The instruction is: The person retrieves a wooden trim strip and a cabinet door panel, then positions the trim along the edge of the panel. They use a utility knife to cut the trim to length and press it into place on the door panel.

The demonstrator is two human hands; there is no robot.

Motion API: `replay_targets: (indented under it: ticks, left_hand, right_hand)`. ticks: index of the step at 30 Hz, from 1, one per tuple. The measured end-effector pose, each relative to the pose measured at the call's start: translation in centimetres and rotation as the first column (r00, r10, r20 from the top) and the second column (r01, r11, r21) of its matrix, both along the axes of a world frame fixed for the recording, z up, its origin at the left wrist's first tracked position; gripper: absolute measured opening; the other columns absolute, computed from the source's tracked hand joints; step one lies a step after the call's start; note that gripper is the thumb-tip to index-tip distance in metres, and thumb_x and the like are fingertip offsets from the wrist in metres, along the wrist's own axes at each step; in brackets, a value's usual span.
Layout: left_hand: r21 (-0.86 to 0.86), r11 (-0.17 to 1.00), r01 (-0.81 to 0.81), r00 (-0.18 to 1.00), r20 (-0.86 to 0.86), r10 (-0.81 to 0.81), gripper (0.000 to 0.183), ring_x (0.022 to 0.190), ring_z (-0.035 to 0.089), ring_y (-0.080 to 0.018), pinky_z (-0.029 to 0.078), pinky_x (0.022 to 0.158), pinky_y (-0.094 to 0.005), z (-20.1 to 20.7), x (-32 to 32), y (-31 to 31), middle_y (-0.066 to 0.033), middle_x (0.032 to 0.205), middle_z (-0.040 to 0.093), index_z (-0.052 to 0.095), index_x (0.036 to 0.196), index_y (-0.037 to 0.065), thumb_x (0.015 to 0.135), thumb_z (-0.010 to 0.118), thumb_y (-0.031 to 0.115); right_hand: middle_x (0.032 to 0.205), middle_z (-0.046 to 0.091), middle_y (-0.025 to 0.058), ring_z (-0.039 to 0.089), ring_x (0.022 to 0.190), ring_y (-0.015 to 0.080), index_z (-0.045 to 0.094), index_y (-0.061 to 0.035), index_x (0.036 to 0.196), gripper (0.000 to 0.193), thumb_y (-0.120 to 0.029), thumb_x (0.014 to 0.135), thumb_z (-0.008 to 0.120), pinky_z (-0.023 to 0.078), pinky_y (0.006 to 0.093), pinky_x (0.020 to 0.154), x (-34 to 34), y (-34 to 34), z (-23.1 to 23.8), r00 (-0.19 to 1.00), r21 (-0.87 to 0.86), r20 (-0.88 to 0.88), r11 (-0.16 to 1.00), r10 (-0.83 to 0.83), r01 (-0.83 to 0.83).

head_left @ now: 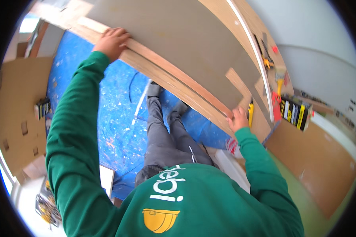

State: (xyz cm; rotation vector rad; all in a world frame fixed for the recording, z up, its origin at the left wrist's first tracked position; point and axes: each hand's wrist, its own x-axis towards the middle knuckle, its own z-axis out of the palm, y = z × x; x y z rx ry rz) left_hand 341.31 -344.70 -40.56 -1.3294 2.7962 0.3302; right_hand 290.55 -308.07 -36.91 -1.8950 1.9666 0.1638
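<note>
A long reddish wooden strip (178, 81) lies on edge along the near side of a large grey panel (166, 35), on a wooden workbench. My left hand (112, 42) is closed over the strip toward its left end, fingers together on top. At the strip's right end my right hand (239, 119) pinches it between thumb and fingers. Just right of that hand lies a yellow utility knife (250, 113). A short flat wood offcut (238, 82) rests on the grey panel above the right hand. Parts of both hands' fingertips are hidden by the strip.
A long white strip (254, 55) runs along the panel's right side. Beyond it are pliers (267, 62), a yellow-handled paintbrush (280, 79) and a black-and-yellow box (295, 112). Paint-spattered blue sheeting (116, 102) covers the floor under my feet. A cardboard sheet (21, 114) stands at left.
</note>
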Motion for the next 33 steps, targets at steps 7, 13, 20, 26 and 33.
replay_targets:
  ticks: [7,13,20,26,33]
  left_hand:
    - [-0.014,0.998,0.061,0.997,0.043,-0.060,0.047,0.134,0.047,-0.0289,0.036,0.115,-0.0425,1.2,-0.6,-0.3,-0.0071,0.138,0.055,0.059,0.133,0.012,0.088,0.069,0.015]
    - [-0.020,0.997,0.081,0.994,0.076,-0.079,0.047,0.135,0.046,-0.0285,0.035,0.117,-0.0431,1.4,-0.7,-0.1,-0.0074,0.140,0.054,0.058,0.134,0.011,0.088,0.066,0.014]
    - [-0.033,0.996,0.087,0.994,0.065,-0.085,0.048,0.135,0.046,-0.0300,0.035,0.117,-0.0436,1.3,-0.7,0.0,-0.0091,0.139,0.054,0.058,0.133,0.009,0.086,0.064,0.014]
    - [-0.043,0.995,0.095,0.994,0.053,-0.092,0.049,0.134,0.047,-0.0300,0.036,0.116,-0.0435,1.3,-0.7,-0.1,-0.0091,0.138,0.055,0.058,0.132,0.009,0.084,0.065,0.014]
    - [-0.046,0.996,0.080,0.996,0.047,-0.078,0.049,0.133,0.047,-0.0301,0.038,0.115,-0.0429,1.0,-0.6,0.0,-0.0087,0.138,0.055,0.059,0.132,0.009,0.083,0.064,0.014]
  right_hand:
    - [0.119,0.054,0.0178,0.052,0.114,0.0393,0.058,-0.0023,0.104,0.037,-0.015,0.075,0.078,0.046,0.0457,0.097,0.5,0.8,0.1,0.995,-0.009,0.027,0.996,-0.091,0.091]
    - [0.115,0.055,0.0156,0.053,0.112,0.0366,0.058,-0.0035,0.100,0.036,-0.013,0.071,0.078,0.047,0.0454,0.095,0.7,1.4,-0.1,0.994,-0.076,0.040,0.991,-0.106,0.109]
    - [0.109,0.056,0.0176,0.052,0.110,0.0388,0.059,-0.0027,0.098,0.033,-0.012,0.071,0.077,0.046,0.0485,0.093,0.3,1.0,0.1,0.997,-0.097,0.076,0.994,-0.035,0.042]
    - [0.106,0.057,0.0169,0.052,0.108,0.0382,0.061,-0.0026,0.094,0.032,-0.013,0.070,0.079,0.046,0.0477,0.093,-0.3,0.8,0.2,0.991,-0.100,0.131,0.994,-0.018,0.031]
    - [0.106,0.057,0.0159,0.052,0.108,0.0377,0.061,-0.0037,0.093,0.032,-0.015,0.070,0.081,0.046,0.0477,0.093,-0.1,0.7,0.5,0.994,-0.105,0.113,0.994,0.001,0.011]
